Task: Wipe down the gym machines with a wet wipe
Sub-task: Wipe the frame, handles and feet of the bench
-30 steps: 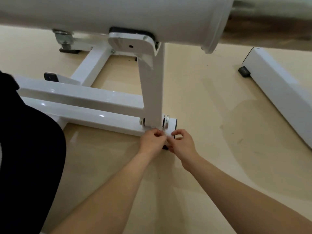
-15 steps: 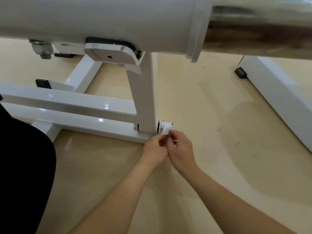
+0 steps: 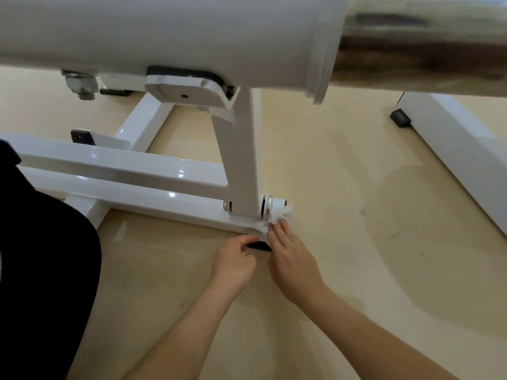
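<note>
Both at centre frame: left hand point(image 3: 236, 263) pinched the wet wipe point(image 3: 277, 215), right hand point(image 3: 295, 259) pressed it flat-fingered onto the machine point(image 3: 164, 204).

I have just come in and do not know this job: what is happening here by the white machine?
A person is wiping the frame of a white gym machine. Both hands are low at the end of its base bar, next to the pivot bolt at the foot of the upright post. The right hand presses a white wet wipe against the bar end with its fingertips. The left hand, fingers curled, pinches the wipe's lower edge, just above the black foot.
</note>
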`<act>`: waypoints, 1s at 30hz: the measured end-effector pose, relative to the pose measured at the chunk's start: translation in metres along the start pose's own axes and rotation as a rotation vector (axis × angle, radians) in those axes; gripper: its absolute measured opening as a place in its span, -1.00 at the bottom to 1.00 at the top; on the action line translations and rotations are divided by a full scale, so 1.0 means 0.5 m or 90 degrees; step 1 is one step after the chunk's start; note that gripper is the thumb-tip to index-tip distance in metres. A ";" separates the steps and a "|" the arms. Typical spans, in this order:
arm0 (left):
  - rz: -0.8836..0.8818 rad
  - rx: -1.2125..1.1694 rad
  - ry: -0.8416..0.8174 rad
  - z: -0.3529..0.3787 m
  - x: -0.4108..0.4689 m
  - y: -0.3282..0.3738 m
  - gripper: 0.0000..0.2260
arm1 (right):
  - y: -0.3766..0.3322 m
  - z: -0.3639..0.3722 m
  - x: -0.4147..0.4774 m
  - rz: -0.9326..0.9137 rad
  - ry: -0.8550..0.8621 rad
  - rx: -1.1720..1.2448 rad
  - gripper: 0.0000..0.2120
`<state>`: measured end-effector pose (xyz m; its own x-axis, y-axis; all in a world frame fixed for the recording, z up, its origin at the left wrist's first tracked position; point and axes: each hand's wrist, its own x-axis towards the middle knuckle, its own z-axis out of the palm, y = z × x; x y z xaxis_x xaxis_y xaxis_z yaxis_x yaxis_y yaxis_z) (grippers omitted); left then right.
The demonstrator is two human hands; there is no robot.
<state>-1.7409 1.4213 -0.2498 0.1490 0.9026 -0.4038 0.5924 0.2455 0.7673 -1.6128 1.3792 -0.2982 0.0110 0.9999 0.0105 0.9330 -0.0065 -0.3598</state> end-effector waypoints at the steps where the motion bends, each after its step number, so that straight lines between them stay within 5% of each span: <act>1: -0.011 -0.004 -0.002 0.002 -0.001 -0.002 -0.62 | -0.003 0.007 -0.008 -0.014 0.028 -0.003 -0.45; 6: -0.031 -0.028 -0.019 0.016 -0.039 -0.018 -0.62 | -0.032 0.006 0.001 -0.113 0.122 0.016 -0.67; 11: -0.049 -0.017 -0.024 0.004 -0.061 -0.066 -0.59 | -0.048 0.055 0.046 -0.108 -0.038 0.001 -0.61; 15: -0.054 0.035 0.000 -0.023 -0.046 -0.076 -0.52 | -0.064 0.052 0.058 -0.075 -0.052 -0.018 -0.60; 21: 0.163 0.369 -0.140 -0.008 -0.014 -0.032 -0.38 | 0.014 0.027 -0.029 -0.001 0.064 0.054 -0.49; 25: 0.133 0.539 -0.225 0.015 0.001 -0.018 -0.37 | -0.009 0.048 -0.014 -0.016 0.074 0.005 -0.60; 30: 0.088 0.634 -0.181 -0.050 0.029 -0.048 -0.40 | -0.059 0.049 0.031 -0.037 -0.009 0.018 -0.52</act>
<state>-1.7728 1.4373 -0.2616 0.3697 0.7528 -0.5447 0.9214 -0.3725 0.1106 -1.6488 1.3954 -0.3105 -0.0483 0.9986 0.0194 0.9213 0.0521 -0.3853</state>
